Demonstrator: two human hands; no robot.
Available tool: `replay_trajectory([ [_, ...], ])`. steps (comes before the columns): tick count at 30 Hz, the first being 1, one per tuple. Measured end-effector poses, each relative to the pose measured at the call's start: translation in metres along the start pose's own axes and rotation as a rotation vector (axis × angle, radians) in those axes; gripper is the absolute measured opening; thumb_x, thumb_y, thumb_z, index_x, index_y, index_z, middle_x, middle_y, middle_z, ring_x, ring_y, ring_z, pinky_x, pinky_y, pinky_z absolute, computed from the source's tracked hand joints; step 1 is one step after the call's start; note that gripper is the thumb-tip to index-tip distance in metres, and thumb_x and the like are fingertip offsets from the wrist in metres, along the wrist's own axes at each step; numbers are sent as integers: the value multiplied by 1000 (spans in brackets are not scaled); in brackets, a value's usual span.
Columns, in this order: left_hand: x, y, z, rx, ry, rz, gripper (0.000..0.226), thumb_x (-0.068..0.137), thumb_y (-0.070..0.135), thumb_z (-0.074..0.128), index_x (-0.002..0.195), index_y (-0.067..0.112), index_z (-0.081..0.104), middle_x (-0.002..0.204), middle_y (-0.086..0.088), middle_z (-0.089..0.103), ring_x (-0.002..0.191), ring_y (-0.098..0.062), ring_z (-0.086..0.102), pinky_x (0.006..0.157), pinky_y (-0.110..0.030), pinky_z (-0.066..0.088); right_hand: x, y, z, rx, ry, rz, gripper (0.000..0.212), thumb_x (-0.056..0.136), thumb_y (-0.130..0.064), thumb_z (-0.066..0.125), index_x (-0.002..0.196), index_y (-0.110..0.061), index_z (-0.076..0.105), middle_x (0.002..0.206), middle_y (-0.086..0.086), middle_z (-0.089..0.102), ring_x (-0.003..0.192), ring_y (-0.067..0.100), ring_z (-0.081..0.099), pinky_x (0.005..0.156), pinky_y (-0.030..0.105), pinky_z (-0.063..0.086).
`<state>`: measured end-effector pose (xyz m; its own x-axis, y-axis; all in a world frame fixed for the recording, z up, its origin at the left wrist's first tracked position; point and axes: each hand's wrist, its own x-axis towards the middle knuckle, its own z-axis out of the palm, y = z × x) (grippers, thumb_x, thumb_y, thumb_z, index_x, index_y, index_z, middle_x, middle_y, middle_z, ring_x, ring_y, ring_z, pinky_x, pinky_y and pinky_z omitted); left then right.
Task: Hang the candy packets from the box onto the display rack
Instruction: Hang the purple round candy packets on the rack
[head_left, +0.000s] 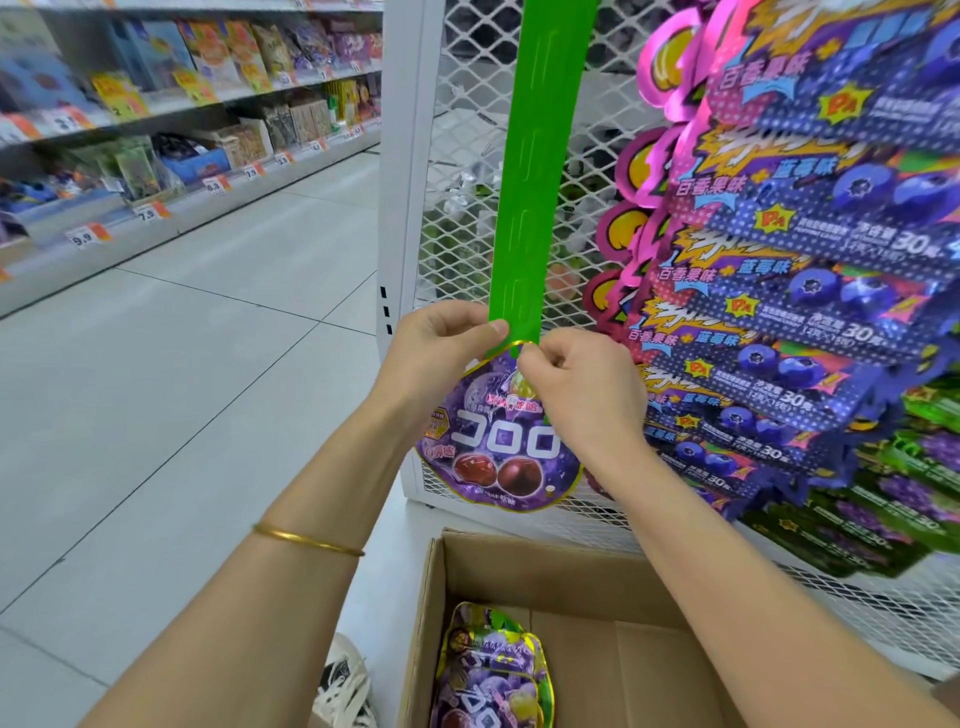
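A round purple grape candy packet (498, 447) hangs at the bottom end of a green hanging strip (535, 182) on the white mesh display rack (467, 234). My left hand (441, 348) pinches the strip's lower end and the packet's top edge. My right hand (576, 384) pinches the packet's top from the right, at the strip. The upper slots of the strip carry nothing. Below, an open cardboard box (597, 587) holds several more purple packets (488, 670).
Rows of purple and green candy packets (810, 322) hang on the rack to the right, close to my right arm. Store shelves (156, 130) with goods line the aisle at left. A tiled floor (208, 364) lies between. A shoe (345, 680) shows beside the box.
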<state>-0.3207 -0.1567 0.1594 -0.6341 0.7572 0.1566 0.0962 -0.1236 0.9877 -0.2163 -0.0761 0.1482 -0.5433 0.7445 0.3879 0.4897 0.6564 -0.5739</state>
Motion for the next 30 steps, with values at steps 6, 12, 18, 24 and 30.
replay_trajectory([
  [6,-1,-2,0,45,28,-4,15,86,4,60,74,13,65,52,14,62,47,5,50,49,-6,37,-7,9,8,16,-42,4,45,90,-38,49,55,-13,37,51,2,40,56,24,43,49,30,28],
  [12,-1,-10,-2,123,-64,-14,17,87,-1,58,75,10,63,60,11,67,58,3,60,60,-8,46,-22,31,31,85,-82,-20,38,96,-41,41,63,-22,38,55,-4,40,60,27,48,52,35,29],
  [18,0,-24,-14,391,-54,-6,21,87,5,61,73,21,62,71,7,63,58,6,55,64,-14,44,-36,48,49,165,-156,85,26,95,-35,45,104,-11,50,94,7,57,87,27,55,67,37,41],
  [24,-21,-29,-34,864,-42,18,31,83,18,66,114,15,63,118,-3,60,113,-20,52,99,-32,38,-114,93,70,159,-259,255,61,92,-18,52,144,-5,23,146,12,35,133,24,36,110,32,29],
  [30,-57,-55,-50,931,-192,-244,26,85,26,64,109,17,62,114,-4,58,101,-20,58,84,-28,44,-183,166,132,30,-726,522,42,90,-15,57,128,0,46,127,19,53,117,30,50,97,30,35],
])
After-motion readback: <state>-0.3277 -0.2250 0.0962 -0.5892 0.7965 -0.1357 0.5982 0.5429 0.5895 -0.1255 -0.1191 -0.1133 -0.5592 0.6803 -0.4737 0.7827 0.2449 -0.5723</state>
